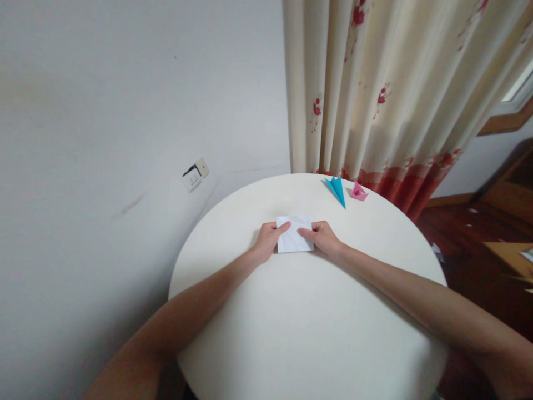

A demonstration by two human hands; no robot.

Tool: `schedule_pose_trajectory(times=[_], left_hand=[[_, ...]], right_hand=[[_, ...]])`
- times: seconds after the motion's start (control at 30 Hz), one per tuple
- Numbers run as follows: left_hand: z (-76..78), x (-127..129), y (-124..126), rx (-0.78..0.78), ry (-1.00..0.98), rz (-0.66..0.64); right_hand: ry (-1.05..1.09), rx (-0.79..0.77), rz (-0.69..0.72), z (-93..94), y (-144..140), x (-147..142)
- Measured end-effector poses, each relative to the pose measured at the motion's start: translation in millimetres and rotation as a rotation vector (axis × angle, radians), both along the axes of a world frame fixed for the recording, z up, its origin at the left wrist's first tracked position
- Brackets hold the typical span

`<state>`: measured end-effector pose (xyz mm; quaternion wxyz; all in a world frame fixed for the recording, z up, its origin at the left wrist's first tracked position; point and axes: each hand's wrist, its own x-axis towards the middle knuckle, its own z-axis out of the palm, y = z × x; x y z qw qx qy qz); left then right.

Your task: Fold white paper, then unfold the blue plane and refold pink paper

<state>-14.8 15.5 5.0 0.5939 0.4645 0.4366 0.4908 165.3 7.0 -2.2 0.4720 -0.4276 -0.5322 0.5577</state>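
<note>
white paper [295, 236] | left hand [268, 240] fingers pressed flat on it | right hand [322, 238] likewise

Both bare forearms reach in from the lower corners of the frame and meet near its middle. The left hand [268, 240] lies palm down, fingers loosely curled, its forefinger stretched toward the right. The right hand [322, 238] mirrors it, palm down, forefinger pointing left. Both wrists sit low and straight.
</note>
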Motion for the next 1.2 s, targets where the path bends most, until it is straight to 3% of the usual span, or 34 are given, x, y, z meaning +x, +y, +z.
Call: schedule_pose_trajectory(times=[0.23,0.4,0.63,0.77,0.93,1.2], left_hand=[[-0.1,-4.0,5.5,0.026,-0.036,0.056],[0.7,-5.7,5.3,0.001,-0.004,0.035],[3.7,-3.6,-0.7,0.033,0.055,-0.04],[3.7,-1.9,0.3,0.016,0.022,-0.07],[5.5,-1.1,1.8,-0.057,-0.194,-0.139],[6.2,-3.3,-3.1,-0.001,-0.262,-0.301]], right_hand=[[-0.07,0.094,-0.006,-1.4,4.5,3.7],[0.079,0.009,-0.051,-0.2,6.7,4.7],[0.065,-0.048,0.121,0.0,-1.4,2.2],[0.083,-0.079,0.06,0.4,-3.0,1.1],[0.246,-0.121,-0.046,2.5,0.7,3.2],[0.257,-0.079,-0.101,7.4,0.6,5.3]])
